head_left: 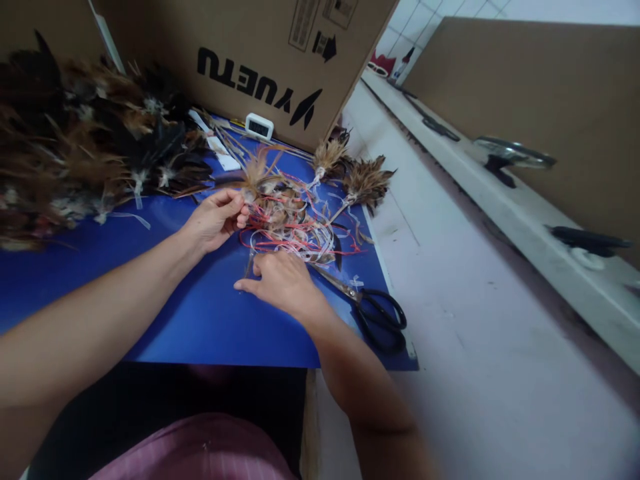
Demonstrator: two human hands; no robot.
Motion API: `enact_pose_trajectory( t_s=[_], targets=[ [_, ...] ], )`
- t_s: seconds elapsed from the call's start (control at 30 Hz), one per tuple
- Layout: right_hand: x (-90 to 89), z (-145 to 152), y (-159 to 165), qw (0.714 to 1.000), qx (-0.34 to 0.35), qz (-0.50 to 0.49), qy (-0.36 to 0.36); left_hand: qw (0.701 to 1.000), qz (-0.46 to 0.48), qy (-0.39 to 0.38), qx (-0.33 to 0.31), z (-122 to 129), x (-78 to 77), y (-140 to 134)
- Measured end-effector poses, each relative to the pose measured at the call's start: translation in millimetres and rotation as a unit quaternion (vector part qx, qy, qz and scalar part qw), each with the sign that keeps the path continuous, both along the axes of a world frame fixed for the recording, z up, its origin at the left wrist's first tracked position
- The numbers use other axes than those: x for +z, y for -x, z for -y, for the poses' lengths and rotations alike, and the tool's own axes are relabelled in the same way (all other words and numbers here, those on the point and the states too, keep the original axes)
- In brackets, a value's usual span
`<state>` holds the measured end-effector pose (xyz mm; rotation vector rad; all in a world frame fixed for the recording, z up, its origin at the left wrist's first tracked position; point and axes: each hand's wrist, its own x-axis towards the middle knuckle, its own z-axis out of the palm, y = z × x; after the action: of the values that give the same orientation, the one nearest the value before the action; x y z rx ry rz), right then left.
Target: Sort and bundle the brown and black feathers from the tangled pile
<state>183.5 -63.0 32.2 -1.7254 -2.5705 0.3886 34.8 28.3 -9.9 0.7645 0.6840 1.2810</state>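
My left hand (pixel 220 217) is closed in a pinch on the base of a small bundle of tan feathers (pixel 257 172), whose tips fan upward. Red string shows beside those fingertips. My right hand (pixel 283 277) is palm down at the near edge of a tangle of white and red strings (pixel 300 233). Its thumb sticks out to the left, apart from the bent fingers, whose tips are partly hidden; I see nothing held in it. Black-handled scissors (pixel 380 320) lie just right of this hand, blades pointing toward the strings. Loose brown feathers (pixel 290 207) are mixed into the tangle.
A big heap of dark and brown feather bundles (pixel 95 147) covers the table's left side. Two tied feather bundles (pixel 369 181) lie at the right. Behind stand a white digital clock (pixel 259 126) and a cardboard box (pixel 240 40). The blue tabletop (pixel 220 333) ends beside a pale wall.
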Motion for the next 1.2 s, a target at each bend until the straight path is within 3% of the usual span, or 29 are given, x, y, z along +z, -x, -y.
enact_pose_trajectory(
  t_s=[0.23,0.6,0.7,0.8,0.9,1.0,1.2],
  targets=[
    [-2.8,-2,2,0.998,0.027,0.004,0.058,1.000,-0.006,-0.002,0.003,0,0.3,0],
    [0.1,-2,3,0.994,0.066,-0.001,0.092,1.000,0.011,-0.001,0.002,-1,-3.0,1],
    [-3.1,-6,-1,0.992,0.063,-0.040,0.102,1.000,0.009,0.006,0.001,-2,-1.8,2],
    [-8.7,-14,-12,0.984,0.057,-0.142,0.095,1.000,0.019,0.006,0.006,-4,-0.7,4],
    [-12.4,-23,-24,0.950,0.020,-0.279,0.139,0.999,0.036,0.015,0.028,-7,1.7,8],
    [-12.4,-29,-31,0.888,-0.031,-0.407,0.212,0.997,0.063,0.021,0.048,-9,5.0,12],
    [-8.1,-38,-34,0.781,-0.118,-0.569,0.228,0.994,0.089,0.034,0.061,-8,9.1,12]
  ],
)
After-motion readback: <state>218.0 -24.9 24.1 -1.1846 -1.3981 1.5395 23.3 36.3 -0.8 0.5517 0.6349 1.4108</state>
